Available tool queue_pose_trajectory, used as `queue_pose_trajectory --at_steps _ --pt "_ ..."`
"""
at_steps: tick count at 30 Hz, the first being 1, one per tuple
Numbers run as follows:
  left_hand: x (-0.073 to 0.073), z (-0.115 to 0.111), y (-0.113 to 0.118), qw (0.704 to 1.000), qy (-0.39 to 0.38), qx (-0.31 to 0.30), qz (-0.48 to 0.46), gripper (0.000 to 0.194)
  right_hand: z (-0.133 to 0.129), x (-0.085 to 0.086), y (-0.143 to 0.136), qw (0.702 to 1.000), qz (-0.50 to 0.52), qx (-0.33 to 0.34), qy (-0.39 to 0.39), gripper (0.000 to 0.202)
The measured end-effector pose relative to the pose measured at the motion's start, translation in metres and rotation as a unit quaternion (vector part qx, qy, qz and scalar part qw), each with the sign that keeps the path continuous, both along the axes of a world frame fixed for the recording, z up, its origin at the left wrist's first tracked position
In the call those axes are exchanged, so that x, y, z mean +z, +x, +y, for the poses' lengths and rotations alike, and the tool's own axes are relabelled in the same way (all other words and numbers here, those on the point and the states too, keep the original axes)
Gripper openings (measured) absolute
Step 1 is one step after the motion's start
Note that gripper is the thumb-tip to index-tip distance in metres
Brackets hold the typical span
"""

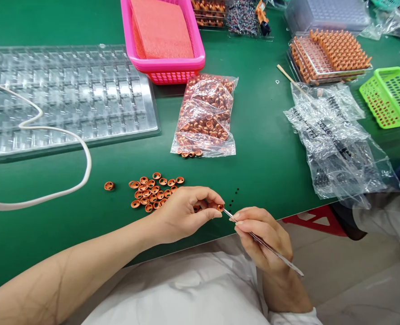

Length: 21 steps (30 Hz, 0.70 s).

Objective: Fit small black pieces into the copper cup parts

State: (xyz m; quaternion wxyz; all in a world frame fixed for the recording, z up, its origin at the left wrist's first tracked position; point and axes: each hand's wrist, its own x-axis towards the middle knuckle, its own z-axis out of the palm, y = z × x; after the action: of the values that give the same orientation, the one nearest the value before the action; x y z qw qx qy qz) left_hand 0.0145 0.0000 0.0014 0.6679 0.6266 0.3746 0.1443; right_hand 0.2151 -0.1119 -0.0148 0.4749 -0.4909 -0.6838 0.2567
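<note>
Between thumb and fingertips, my left hand (182, 214) pinches a small copper-coloured cup (220, 207) just above the table's near edge. My right hand (265, 237) is closed around slim metal tweezers (270, 249), their tip at the cup's opening. Whether the tips hold anything is too small to tell. Several tiny black dots (232, 200) lie on the green surface beyond the tweezers. Left of my left hand is a loose cluster of like copper cups (151, 193), partly hidden by the hand. One single cup (109, 186) lies apart further left.
A clear bag of copper cups (204, 115) lies ahead, behind it a pink basket (200, 63) with pink foam sheets. A clear tray (118, 122) and white cable (86, 158) occupy the left. Plastic bags (342, 144), a green basket (385, 97) and stacked orange parts (342, 49) are right.
</note>
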Motion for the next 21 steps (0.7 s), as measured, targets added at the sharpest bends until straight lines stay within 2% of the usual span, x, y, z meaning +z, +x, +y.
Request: queue_pose_trajectory --at_steps 5,9,15,21 --pt "-0.0004 -0.0042 -0.0029 0.999 0.051 0.001 0.001 0.011 0.0013 0.0022 0.0000 1.000 0.001 0.001 0.000 0.036" --pt "-0.0015 -0.0059 -0.0025 0.999 0.042 0.006 -0.003 0.010 0.0008 0.0010 0.0006 1.000 -0.014 0.015 0.010 0.035" --pt "-0.0036 -0.0052 0.0005 0.999 -0.044 0.023 -0.012 0.013 -0.0003 -0.0002 -0.0007 1.000 -0.001 0.000 0.024 0.040" --pt "-0.0019 -0.0021 0.0012 0.987 -0.151 0.033 -0.037 0.017 -0.0026 0.0034 -0.0039 0.996 0.069 -0.058 -0.008 0.036"
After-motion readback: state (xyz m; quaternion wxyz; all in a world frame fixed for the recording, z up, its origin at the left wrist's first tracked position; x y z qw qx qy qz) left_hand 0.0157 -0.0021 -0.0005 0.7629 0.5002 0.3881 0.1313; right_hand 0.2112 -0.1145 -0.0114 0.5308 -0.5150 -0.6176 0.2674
